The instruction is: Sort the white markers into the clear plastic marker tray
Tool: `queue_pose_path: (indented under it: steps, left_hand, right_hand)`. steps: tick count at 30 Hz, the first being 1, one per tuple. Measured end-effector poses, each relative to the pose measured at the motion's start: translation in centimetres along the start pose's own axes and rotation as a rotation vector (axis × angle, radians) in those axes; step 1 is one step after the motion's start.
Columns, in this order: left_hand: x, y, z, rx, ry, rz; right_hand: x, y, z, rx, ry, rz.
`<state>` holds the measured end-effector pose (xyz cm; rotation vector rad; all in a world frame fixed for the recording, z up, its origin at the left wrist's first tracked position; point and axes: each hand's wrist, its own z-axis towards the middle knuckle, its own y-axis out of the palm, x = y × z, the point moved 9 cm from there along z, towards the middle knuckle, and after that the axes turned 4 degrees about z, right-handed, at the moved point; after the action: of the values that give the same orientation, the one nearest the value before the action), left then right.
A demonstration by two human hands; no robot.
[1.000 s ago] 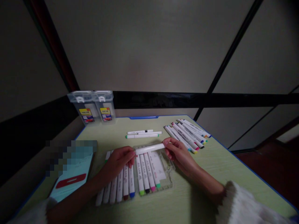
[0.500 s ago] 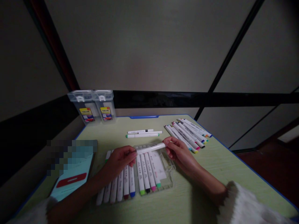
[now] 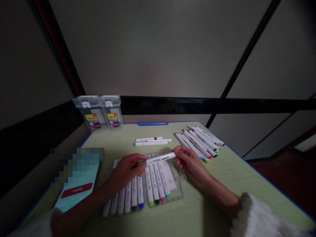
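A white marker (image 3: 160, 158) with dark print is held level by its two ends. My left hand (image 3: 129, 167) pinches its left end, where a greyish cap shows between the fingers. My right hand (image 3: 189, 161) grips the other end with thumb and fingertips. Directly below lies a clear plastic case (image 3: 179, 194), with several white markers (image 3: 127, 197) set side by side in it, their coloured ends toward me. A white paper insert (image 3: 168, 176) shows in the right part of the case. My left hand hides the upper ends of some markers.
Beyond the case lie a few white pens and a green-ended marker (image 3: 151, 143). A loose pile of markers (image 3: 197, 141) covers the far right of the table. Two clear lidded boxes (image 3: 113, 113) stand at the back left. A phone or tablet (image 3: 79, 184) lies at the left.
The held marker has turned about its length, so its printed side now faces me. My left fingers have shifted slightly, and more of the left cap shows.
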<state>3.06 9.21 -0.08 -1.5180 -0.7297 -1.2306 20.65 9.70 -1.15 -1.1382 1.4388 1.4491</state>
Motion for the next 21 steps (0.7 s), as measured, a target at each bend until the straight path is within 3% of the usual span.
queue_pose_path:
  steps: [21]
  left_hand:
    - [0.9, -0.5, -0.2, 0.047, 0.001, 0.01]
  right_hand:
    - [-0.1, 0.3, -0.1, -0.003, 0.009, -0.019]
